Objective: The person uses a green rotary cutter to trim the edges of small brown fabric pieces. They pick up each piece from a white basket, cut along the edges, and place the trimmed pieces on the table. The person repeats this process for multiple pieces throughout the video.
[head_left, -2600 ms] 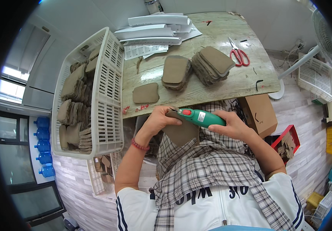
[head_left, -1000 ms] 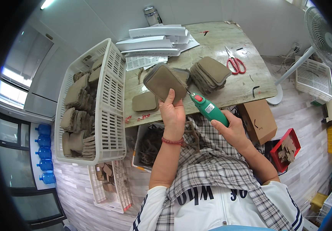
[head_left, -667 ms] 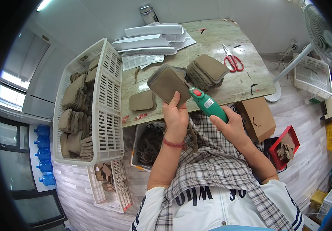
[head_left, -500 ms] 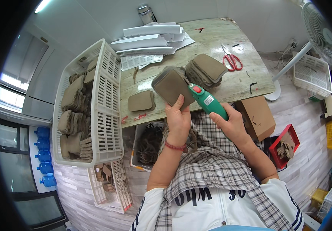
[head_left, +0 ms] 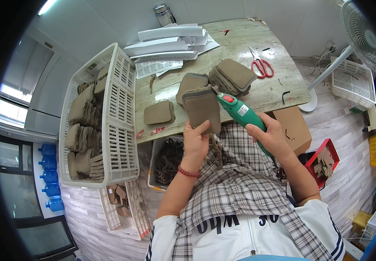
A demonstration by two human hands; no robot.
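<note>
A worn, pale-topped table spans the upper middle of the view, and the person sits at its near edge. At its left stands a white slatted crate packed with brown pads. The person wears a checked apron. A cardboard box stands below the table's right side. Curled white papers lie heaped at the far left of the tabletop.

2 stacks of brown pads sit near the middle: a taller stack and, just left of it, a lower stack.

The right hand is closed around the rear of a green tool with a red button, thumb along its upper side. The tool's tip is at the upper right corner of the held pad; contact cannot be told.

That pad is tipped up in front of the lower stack, gripped near its bottom edge by the left hand: the thumb presses the face, and the other fingers are mostly hidden behind.

Farther right lie red-handled scissors, blades slightly parted. A red beaded bracelet circles the left wrist.
</note>
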